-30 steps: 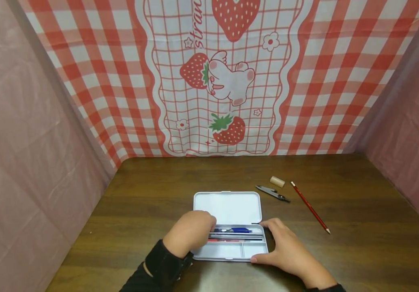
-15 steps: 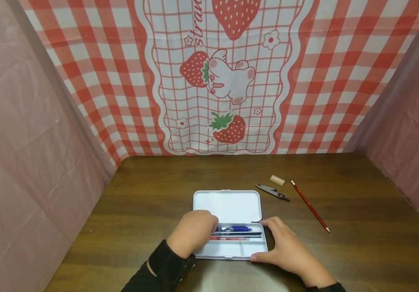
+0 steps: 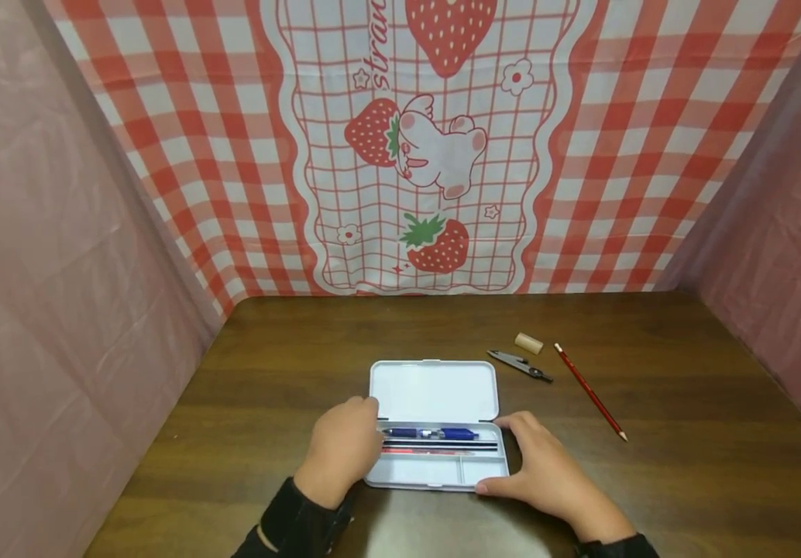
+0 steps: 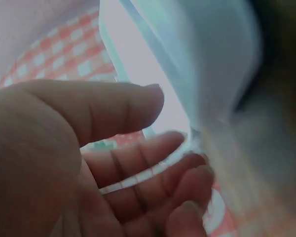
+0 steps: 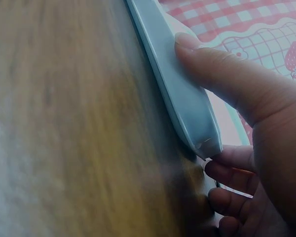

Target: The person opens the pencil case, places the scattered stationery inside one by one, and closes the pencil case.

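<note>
An open white pencil case [image 3: 410, 469] lies on the table, its lid [image 3: 433, 390] folded back. In its long rear compartment rest a blue pen [image 3: 458, 434], thin dark sticks like pencils [image 3: 442, 446] and a thin red stick [image 3: 407, 451]. My left hand [image 3: 343, 442] is at the case's left end; the left wrist view shows its thumb [image 4: 123, 108] apart from loosely bent fingers, nothing between them. My right hand [image 3: 547, 473] grips the right end, thumb on the front wall and fingers round behind, as the right wrist view also shows.
Right of the case lie a grey compass [image 3: 520, 366], a small beige cylinder [image 3: 529, 343] and a red pencil [image 3: 590, 391]. A red checked strawberry cloth [image 3: 435, 155] hangs behind the wooden table [image 3: 268, 364], with pink cloth at both sides.
My left hand has drawn back leftward out of the case, uncovering the left part of the pen and sticks. The dark sticks have settled lower in the compartment. My right hand keeps its grip.
</note>
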`<state>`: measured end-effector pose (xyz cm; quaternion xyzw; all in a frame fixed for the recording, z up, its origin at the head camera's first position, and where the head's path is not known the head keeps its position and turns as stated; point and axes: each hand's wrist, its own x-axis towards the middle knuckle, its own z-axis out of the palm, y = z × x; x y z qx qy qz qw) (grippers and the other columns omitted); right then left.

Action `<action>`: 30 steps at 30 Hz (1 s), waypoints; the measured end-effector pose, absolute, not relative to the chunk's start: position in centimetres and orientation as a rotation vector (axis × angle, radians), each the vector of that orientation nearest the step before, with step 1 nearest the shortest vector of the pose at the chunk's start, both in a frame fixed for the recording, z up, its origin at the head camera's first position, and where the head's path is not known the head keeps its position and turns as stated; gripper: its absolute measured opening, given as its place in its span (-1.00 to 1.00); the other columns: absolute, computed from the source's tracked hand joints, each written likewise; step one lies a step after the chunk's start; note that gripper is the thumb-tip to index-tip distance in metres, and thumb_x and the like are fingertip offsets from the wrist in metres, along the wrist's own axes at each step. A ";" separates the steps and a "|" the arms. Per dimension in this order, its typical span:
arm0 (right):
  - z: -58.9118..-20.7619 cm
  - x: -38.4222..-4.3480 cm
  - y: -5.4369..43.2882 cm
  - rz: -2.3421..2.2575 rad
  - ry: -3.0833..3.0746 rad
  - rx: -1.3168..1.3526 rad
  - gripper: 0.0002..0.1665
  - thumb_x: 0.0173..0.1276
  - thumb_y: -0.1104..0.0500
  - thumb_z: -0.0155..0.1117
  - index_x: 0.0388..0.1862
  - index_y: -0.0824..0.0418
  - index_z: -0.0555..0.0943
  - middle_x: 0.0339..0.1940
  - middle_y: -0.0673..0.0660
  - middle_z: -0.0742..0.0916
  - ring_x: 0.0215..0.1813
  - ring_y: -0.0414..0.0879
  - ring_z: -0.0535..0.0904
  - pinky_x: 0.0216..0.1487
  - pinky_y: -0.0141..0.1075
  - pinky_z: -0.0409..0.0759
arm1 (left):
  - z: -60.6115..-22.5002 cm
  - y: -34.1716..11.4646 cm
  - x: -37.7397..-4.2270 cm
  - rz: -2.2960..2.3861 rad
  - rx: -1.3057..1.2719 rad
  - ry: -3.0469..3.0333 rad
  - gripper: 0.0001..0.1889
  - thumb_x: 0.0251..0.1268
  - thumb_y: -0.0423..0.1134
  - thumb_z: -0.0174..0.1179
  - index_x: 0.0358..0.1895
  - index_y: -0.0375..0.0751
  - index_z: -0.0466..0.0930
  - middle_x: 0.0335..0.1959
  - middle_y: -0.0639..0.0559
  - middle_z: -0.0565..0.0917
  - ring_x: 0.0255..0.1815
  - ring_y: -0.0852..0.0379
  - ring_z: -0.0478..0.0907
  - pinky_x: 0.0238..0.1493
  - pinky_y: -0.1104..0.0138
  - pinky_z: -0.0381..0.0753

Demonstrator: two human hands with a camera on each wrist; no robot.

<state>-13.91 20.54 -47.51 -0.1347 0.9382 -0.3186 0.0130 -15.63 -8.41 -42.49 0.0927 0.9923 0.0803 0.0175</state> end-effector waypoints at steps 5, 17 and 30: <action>-47.5 -13.9 20.6 -0.995 2.936 -0.422 0.17 -0.21 -0.46 0.67 0.24 0.23 0.54 0.19 0.15 0.59 0.23 0.12 0.53 0.28 0.13 0.47 | -43.4 -10.5 -15.1 0.594 0.155 2.953 -0.64 0.26 -0.16 0.38 -0.03 -0.36 0.61 -0.24 -0.12 0.67 -0.25 -0.03 0.60 -0.15 0.02 0.63; -46.1 -13.7 20.7 -0.990 2.882 -0.313 0.18 0.08 -0.42 0.54 0.42 0.34 0.41 0.28 0.25 0.53 0.16 0.09 0.54 0.16 0.08 0.56 | -44.6 -12.5 -15.0 1.163 0.355 2.569 -0.35 0.14 -0.46 0.38 0.32 -0.44 0.36 -0.43 -0.04 0.50 -0.61 0.10 0.52 -0.55 0.27 0.51; -42.1 -13.0 25.5 -0.679 3.007 -0.355 0.17 0.26 -0.36 0.44 0.49 0.44 0.28 0.36 0.47 0.50 0.35 0.41 0.44 0.18 0.33 0.48 | -44.9 -12.8 -14.7 1.202 0.332 2.522 -0.34 0.14 -0.45 0.41 0.33 -0.39 0.35 -0.40 -0.07 0.51 -0.61 0.09 0.53 -0.56 0.24 0.56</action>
